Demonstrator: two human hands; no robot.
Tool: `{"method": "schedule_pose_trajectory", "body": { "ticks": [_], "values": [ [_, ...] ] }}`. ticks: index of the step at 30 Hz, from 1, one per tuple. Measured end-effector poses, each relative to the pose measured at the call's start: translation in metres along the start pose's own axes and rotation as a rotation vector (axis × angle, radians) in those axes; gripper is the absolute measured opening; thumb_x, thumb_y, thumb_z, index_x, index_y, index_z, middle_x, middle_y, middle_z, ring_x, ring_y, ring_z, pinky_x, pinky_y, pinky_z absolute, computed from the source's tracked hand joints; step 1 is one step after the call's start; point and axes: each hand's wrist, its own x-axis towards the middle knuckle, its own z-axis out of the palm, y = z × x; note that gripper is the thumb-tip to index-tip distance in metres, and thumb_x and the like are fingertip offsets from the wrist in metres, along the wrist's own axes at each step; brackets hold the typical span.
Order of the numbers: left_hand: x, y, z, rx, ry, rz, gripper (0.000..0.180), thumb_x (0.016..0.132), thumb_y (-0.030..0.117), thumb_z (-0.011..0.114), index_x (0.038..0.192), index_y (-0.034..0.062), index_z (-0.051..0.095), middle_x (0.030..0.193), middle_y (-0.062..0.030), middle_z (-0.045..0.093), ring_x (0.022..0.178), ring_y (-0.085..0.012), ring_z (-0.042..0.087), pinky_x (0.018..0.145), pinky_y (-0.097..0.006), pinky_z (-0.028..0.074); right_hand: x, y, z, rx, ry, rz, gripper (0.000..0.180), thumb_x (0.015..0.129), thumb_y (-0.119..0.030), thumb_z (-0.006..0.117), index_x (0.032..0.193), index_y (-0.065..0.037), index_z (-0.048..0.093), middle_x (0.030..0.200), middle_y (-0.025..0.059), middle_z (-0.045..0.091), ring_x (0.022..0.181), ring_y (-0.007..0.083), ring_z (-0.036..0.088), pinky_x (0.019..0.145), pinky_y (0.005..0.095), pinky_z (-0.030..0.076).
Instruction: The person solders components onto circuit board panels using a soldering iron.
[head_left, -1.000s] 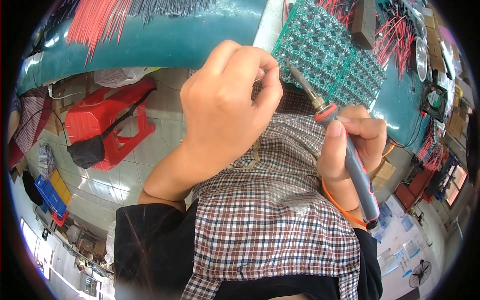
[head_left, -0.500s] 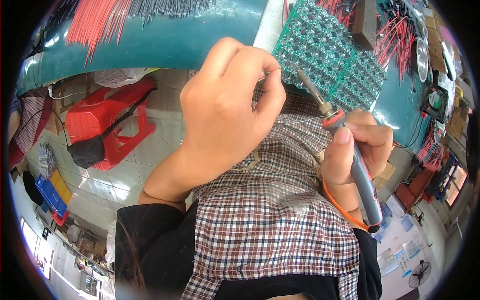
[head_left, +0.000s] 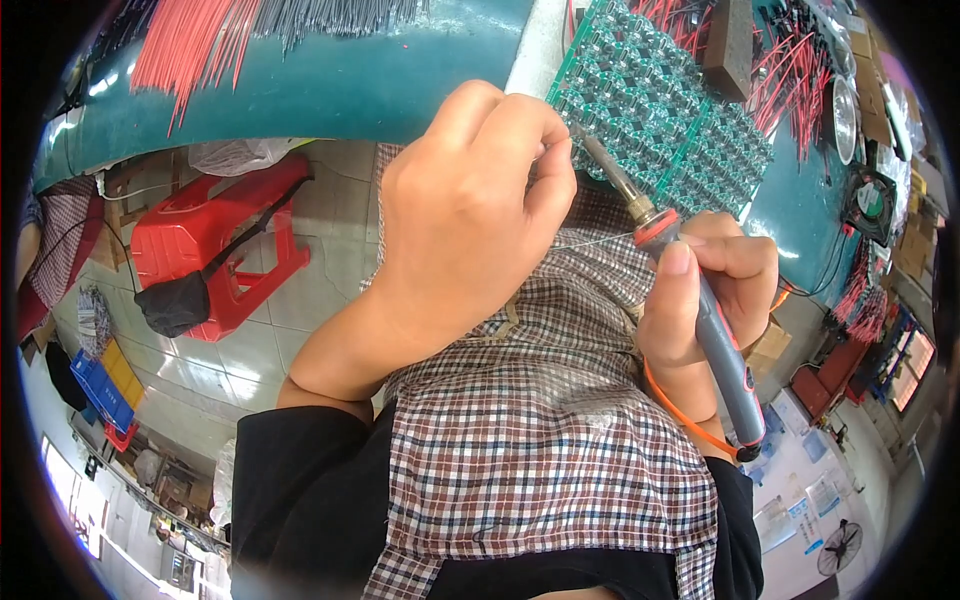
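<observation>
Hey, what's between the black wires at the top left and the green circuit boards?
In the head view, green tabletop lies beside the black wires, then a pale strip before the circuit boards.

One head-worn fisheye view, downward, close above the hands [head_left: 475, 205].

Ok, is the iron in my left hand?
No, your right hand is the one gripping the iron, with the handle running between its thumb and fingers.
</observation>
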Motion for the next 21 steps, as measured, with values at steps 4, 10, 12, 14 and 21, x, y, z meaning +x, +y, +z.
{"method": "schedule_pose_trajectory", "body": {
  "ticks": [4, 10, 12, 14, 21],
  "values": [
    [0.002, 0.0, -0.001, 0.003, 0.005, 0.01, 0.011, 0.072, -0.002, 0.069, 0.079, 0.0039, 0.062, 0.073, -0.0022, 0.054, 0.045, -0.0044, 0.042, 0.042, -0.019, 0.033, 0.0, 0.001, -0.002, -0.001, 0.013, 0.015, 0.023, 0.076, 0.002, 0.063, 0.085, -0.001, 0.042, 0.063, 0.0066, 0.05, 0.052, 0.0104, 0.045, 0.048, 0.0231, 0.034],
    [0.008, 0.001, -0.007, 0.017, 0.043, 0.027, 0.01, 0.074, -0.001, 0.067, 0.081, 0.0044, 0.062, 0.073, -0.0015, 0.054, 0.045, -0.0037, 0.042, 0.041, -0.019, 0.032, 0.004, 0.0, -0.007, 0.025, 0.105, -0.038, 0.021, 0.076, -0.001, 0.062, 0.084, 0.0, 0.043, 0.06, 0.006, 0.049, 0.05, 0.0099, 0.043, 0.047, 0.0235, 0.034],
    [0.01, 0.003, -0.004, 0.034, 0.043, 0.015, 0.01, 0.073, -0.001, 0.068, 0.081, 0.0045, 0.063, 0.072, -0.0009, 0.054, 0.045, -0.0038, 0.041, 0.04, -0.02, 0.03, 0.009, 0.004, -0.006, 0.023, 0.091, -0.068, 0.021, 0.077, -0.001, 0.062, 0.084, 0.0, 0.043, 0.06, 0.0061, 0.049, 0.05, 0.0094, 0.043, 0.048, 0.023, 0.034],
    [0.013, 0.004, -0.002, 0.05, 0.043, 0.003, 0.011, 0.073, 0.0, 0.068, 0.081, 0.0046, 0.063, 0.071, -0.0003, 0.054, 0.045, -0.0039, 0.04, 0.04, -0.02, 0.029, 0.011, 0.003, -0.003, 0.024, 0.071, -0.081, 0.021, 0.077, 0.001, 0.062, 0.085, 0.0, 0.042, 0.062, 0.0071, 0.05, 0.051, 0.0094, 0.043, 0.048, 0.0221, 0.034],
    [0.018, 0.0, 0.003, 0.063, 0.089, 0.032, 0.012, 0.069, -0.001, 0.068, 0.08, 0.0049, 0.064, 0.069, 0.0002, 0.054, 0.044, -0.0047, 0.035, 0.04, -0.021, 0.026, 0.015, 0.005, -0.002, 0.044, -0.009, -0.049, 0.024, 0.077, 0.005, 0.062, 0.088, -0.001, 0.042, 0.066, 0.0087, 0.051, 0.054, 0.0107, 0.046, 0.05, 0.0224, 0.036]
  ]
}}
